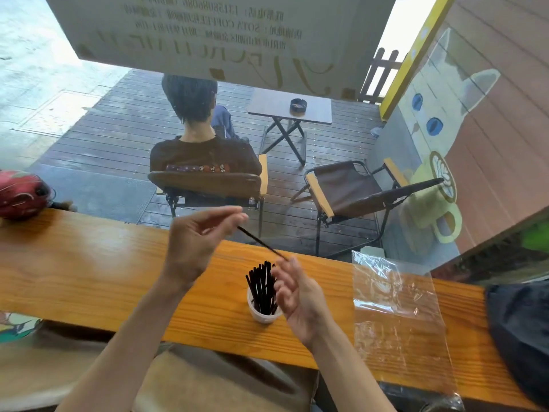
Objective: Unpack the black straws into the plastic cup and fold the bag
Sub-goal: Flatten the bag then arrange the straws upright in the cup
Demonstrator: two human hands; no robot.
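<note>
Above wooden counter (89, 263): left hand (193, 242) pinches single black straw (261, 243) at upper end, right hand (297, 289) loosely open, steadying lower tip over plastic cup (263, 315), probably aiming. Cup holds straw bundle (261, 286). Bag (398, 316) flat at right, apparently empty, unfolded.

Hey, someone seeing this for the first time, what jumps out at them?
Two bare hands over a wooden counter: the left hand pinches one black straw, whose other end meets the right hand. Below them a white cup bristles with straws. A clear bag lies flat on the right, and a person sits outside the window.
</note>
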